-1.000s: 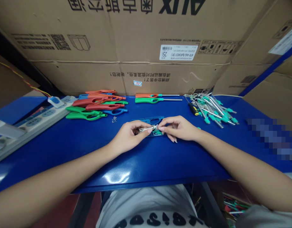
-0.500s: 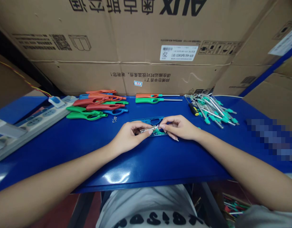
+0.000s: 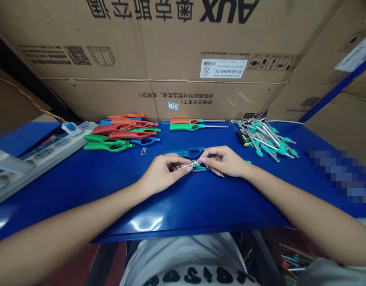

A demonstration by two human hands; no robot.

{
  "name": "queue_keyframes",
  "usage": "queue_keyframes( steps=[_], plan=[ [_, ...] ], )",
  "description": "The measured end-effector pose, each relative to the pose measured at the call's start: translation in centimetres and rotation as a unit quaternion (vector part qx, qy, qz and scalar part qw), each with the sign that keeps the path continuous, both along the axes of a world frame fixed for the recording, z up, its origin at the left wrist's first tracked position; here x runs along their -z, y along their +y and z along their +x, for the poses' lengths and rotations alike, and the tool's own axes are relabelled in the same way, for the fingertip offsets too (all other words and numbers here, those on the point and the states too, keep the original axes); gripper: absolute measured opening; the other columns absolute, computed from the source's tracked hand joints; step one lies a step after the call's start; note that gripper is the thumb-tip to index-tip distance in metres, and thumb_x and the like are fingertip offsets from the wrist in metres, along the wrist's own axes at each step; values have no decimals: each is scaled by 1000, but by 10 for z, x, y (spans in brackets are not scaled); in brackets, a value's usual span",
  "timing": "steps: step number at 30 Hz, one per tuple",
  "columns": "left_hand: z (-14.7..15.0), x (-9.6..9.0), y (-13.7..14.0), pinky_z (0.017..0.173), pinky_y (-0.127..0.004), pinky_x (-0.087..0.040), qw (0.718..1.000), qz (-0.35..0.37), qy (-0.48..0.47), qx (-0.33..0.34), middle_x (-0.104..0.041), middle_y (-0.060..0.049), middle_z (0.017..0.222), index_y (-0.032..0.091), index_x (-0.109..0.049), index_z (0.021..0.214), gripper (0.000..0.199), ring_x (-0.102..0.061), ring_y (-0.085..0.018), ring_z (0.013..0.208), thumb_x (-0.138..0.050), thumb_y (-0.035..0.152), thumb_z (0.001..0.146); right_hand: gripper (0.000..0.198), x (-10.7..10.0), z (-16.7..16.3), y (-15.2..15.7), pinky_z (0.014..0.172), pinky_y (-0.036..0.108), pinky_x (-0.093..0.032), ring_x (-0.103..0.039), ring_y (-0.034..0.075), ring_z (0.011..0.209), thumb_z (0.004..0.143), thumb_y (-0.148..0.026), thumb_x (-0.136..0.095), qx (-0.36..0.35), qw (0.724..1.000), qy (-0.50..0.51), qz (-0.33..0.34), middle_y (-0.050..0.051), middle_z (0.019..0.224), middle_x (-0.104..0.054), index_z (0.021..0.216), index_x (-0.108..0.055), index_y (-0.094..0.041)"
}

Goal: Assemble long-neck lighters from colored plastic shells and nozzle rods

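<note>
My left hand [image 3: 163, 172] pinches a slim clear-and-silver tube, like a lighter's fuel tank [image 3: 185, 165], between thumb and fingers. At its right end my right hand [image 3: 224, 161] is closed in a pinch; what lies between those fingertips is too small to make out. Beneath and behind both hands lies a blue lighter handle shell [image 3: 183, 152], with an oval trigger opening. A second shell half, partly hidden by my fingers, shows a green trigger part [image 3: 202, 167] and a thin pale wire.
Red, green and blue handle shells [image 3: 120, 135] are piled back left, near small screws [image 3: 144, 150] and a power strip [image 3: 48, 153]. Two assembled lighters [image 3: 187, 127] lie at the back. A screwdriver [image 3: 241, 138] and metal lighter tubes [image 3: 269, 137] lie right. A cardboard box [image 3: 111, 93] stands behind.
The tube and my left fingertips have dipped slightly toward me, uncovering more of the blue shell behind. My right hand keeps nearly the same pinch at the tube's end.
</note>
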State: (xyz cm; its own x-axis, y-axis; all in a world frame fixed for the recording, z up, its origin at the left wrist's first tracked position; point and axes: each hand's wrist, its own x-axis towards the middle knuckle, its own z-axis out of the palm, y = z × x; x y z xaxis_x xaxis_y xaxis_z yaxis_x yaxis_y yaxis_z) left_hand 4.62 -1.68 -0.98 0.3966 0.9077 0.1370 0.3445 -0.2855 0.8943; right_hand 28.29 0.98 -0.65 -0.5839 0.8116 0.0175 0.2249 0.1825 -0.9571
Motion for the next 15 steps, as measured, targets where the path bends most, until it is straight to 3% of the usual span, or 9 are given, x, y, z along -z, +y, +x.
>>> queue_keyframes(
  steps=[5,15],
  plan=[
    [0,2,0,58,-25,-41,1000,-4,-11,-7,-71,-5,79,15,-81,99,28,-54,-13,63,-74,35,81,38,3,1,0,34,17,-31,-41,6,33,90,-52,-66,14,1000,-17,9,-8,43,-48,89,-64,-13],
    [2,2,-1,56,-24,-38,1000,-5,-17,-13,-70,-4,75,15,-81,98,27,-50,-12,61,-75,34,80,38,0,-2,-3,35,18,-28,-38,5,33,89,-51,-66,20,1000,-15,15,-8,42,-47,88,-64,-13]
  ],
)
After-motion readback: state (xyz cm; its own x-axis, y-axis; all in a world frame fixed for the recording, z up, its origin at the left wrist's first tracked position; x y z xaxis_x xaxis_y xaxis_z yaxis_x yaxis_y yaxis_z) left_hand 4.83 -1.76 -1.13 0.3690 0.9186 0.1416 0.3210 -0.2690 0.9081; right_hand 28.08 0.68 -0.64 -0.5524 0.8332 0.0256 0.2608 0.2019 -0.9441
